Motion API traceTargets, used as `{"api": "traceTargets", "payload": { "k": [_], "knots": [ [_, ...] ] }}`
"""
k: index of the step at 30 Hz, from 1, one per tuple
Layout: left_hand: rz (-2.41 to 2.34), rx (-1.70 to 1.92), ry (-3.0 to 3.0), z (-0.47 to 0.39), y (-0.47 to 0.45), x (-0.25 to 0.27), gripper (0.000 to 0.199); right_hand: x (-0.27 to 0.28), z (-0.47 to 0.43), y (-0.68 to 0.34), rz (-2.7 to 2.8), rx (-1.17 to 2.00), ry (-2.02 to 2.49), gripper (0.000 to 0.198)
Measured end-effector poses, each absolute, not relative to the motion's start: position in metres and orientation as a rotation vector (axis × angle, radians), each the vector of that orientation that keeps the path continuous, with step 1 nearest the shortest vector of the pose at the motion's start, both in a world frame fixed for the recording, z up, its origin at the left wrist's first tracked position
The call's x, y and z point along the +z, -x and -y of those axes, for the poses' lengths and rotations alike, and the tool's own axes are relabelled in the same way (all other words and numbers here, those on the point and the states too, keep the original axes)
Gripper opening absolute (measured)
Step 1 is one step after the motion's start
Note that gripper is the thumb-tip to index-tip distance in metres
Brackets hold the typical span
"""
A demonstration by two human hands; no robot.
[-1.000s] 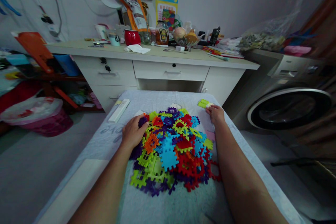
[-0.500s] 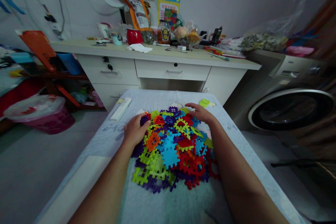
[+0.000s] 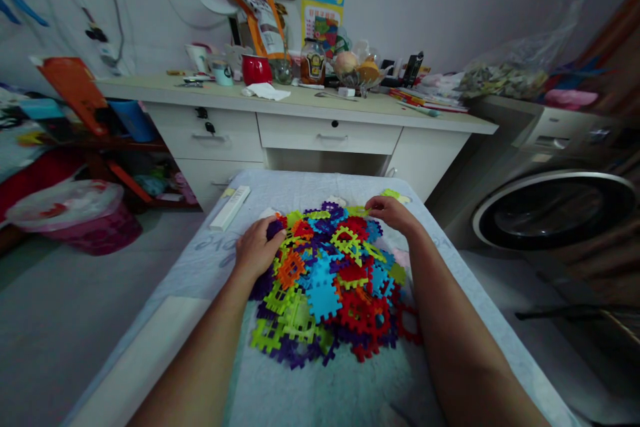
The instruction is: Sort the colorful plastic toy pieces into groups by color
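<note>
A heaped pile of plastic interlocking building pieces (image 3: 325, 287), in red, lime green, blue, purple and orange with notched edges, lies on the cloth-covered table (image 3: 280, 400). At the pile's left edge rests my left hand (image 3: 259, 243), its thumb apart from the fingers, next to a purple piece (image 3: 275, 228). My right hand (image 3: 393, 212) is at the far right of the heap. Its fingertips pinch the edge of a lime green piece (image 3: 357, 211). Beyond that hand lies another lime green piece (image 3: 391, 193).
A long white box (image 3: 230, 208) lies at the table's far left. Behind stands a white desk (image 3: 330, 127) with a red mug (image 3: 256, 70), a jar (image 3: 313, 63) and other items. A washing machine (image 3: 545, 167) is on the right, a pink bin (image 3: 80, 217) on the left.
My right hand has shifted slightly right, and its fingers have drawn together at the lime green piece. My left hand has stayed in place.
</note>
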State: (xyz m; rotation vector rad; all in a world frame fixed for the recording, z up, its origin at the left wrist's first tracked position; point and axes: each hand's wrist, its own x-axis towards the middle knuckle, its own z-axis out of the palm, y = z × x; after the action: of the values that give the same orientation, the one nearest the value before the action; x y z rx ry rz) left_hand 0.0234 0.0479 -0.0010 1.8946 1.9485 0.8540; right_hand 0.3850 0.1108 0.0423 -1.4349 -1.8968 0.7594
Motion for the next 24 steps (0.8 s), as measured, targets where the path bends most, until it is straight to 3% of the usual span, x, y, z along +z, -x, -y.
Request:
{"api": "traceTargets", "payload": {
  "k": [5,14,24],
  "knots": [
    [-1.952,0.845,-1.894,-0.049,-0.024,0.001,0.044,0.036,-0.114,-0.425,1.513,0.641,1.478,0.019],
    [-1.937,0.857,-1.896,-0.050,-0.024,-0.001,0.044,-0.002,-0.120,-0.450,1.223,0.032,1.845,0.022],
    [-1.953,0.851,-1.901,-0.048,-0.024,0.000,0.043,-0.014,-0.129,-0.451,1.210,-0.107,1.892,0.030]
  ]
}}
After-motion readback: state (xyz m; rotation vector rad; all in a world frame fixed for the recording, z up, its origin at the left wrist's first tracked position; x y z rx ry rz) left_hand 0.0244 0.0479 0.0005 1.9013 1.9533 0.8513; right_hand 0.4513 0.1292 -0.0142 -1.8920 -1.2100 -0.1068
